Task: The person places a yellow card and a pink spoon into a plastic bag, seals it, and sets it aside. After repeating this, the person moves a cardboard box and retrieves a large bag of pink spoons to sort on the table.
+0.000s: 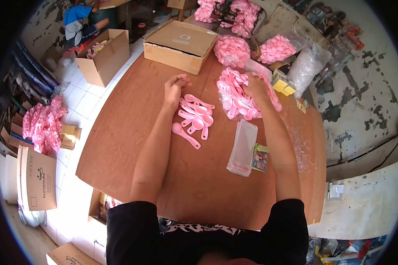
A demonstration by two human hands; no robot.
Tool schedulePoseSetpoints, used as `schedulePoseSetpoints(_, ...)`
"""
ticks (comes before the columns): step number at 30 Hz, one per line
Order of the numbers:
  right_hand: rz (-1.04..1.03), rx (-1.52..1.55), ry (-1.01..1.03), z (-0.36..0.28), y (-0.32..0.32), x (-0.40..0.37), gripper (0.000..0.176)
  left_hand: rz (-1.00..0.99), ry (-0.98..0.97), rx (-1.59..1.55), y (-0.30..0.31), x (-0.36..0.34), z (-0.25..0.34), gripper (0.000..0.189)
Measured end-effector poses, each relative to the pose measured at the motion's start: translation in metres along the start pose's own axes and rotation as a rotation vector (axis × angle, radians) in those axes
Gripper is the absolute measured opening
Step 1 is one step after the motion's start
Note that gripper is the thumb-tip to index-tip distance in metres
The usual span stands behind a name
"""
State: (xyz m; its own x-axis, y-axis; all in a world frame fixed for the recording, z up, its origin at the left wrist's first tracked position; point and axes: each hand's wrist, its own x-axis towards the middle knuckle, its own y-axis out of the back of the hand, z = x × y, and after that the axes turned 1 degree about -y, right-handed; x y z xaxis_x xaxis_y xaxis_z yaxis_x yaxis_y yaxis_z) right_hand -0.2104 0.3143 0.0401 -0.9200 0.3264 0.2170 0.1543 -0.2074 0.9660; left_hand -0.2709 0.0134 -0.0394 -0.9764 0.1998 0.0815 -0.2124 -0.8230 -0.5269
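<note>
Nearest the camera, a person in a black top reaches both bare forearms out over a brown wooden table [132,132]. Between the forearms, toward the right, lies a flat stack of clear plastic sleeves [242,148]. A small printed colour card [260,158] touches its right edge.

The left arm runs almost straight away from the body. The left hand [176,88] rests on the table at its far end, wrist down and fingers curled loosely inward. Whether anything sits inside that curl cannot be told. Just to its right, touching or nearly touching the wrist, is a small loose cluster of pink plastic scoop spoons [194,117]. They are round-bowled and short-handled, fanned out at differing angles, with one lying slightly apart on the near left.

The right arm angles inward. The right hand [255,86] is pressed palm down into a large heap of pink plastic spoons in a clear bag [236,99]. Its fingers are sunk among the spoons, so the grip cannot be judged.

Just right of that heap stands a small yellow carton [283,83]. Farther off are more bagged pink spoons [232,46] and a closed flat cardboard box [181,44]. On the tiled floor to the far left stands an open cardboard box [104,59], and beyond it crouches another person in a blue shirt [75,20].
</note>
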Motion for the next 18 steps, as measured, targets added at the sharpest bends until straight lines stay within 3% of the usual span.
schedulePoseSetpoints(7, 0.027, -0.069, 0.164, 0.008, 0.001, 0.002, 0.043, -0.003, -0.001, -0.01, 0.0, 0.0, 0.0, 0.022)
schedulePoseSetpoints(9, 0.161, -0.067, 0.272, 0.013, -0.002, -0.005, 0.036, 0.01, -0.002, -0.007, 0.0, 0.0, 0.002, 0.023)
schedulePoseSetpoints(13, 0.186, -0.056, 0.368, 0.018, 0.007, -0.019, 0.036, 0.009, -0.002, 0.003, 0.0, -0.001, 0.001, 0.022)
schedulePoseSetpoints(18, 0.306, 0.07, 0.569, 0.012, 0.044, -0.044, 0.049, -0.001, -0.012, -0.004, 0.001, 0.001, -0.002, 0.021)
